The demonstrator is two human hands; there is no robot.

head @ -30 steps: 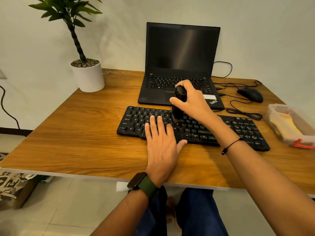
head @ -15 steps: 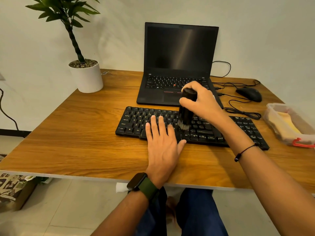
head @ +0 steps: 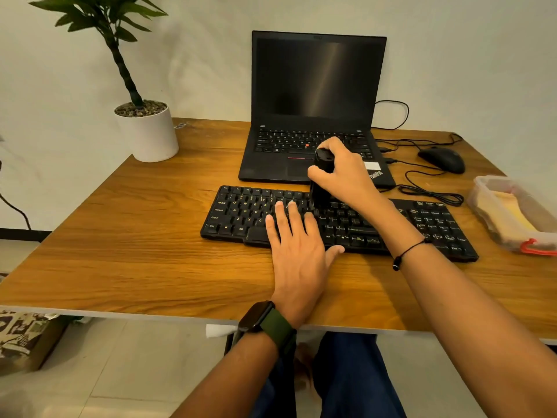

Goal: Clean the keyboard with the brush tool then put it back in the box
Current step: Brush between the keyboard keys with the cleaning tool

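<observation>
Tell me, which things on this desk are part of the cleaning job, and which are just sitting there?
In use: brush tool, keyboard, plastic box, right hand, left hand.

Just lying about: laptop, mouse, potted plant.

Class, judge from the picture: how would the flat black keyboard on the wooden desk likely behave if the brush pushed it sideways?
The flat black keyboard is probably stiff and light, so it might slide on the smooth wooden desk. The left hand lying flat across it likely prevents that. Being low and wide, tipping seems unlikely.
</observation>
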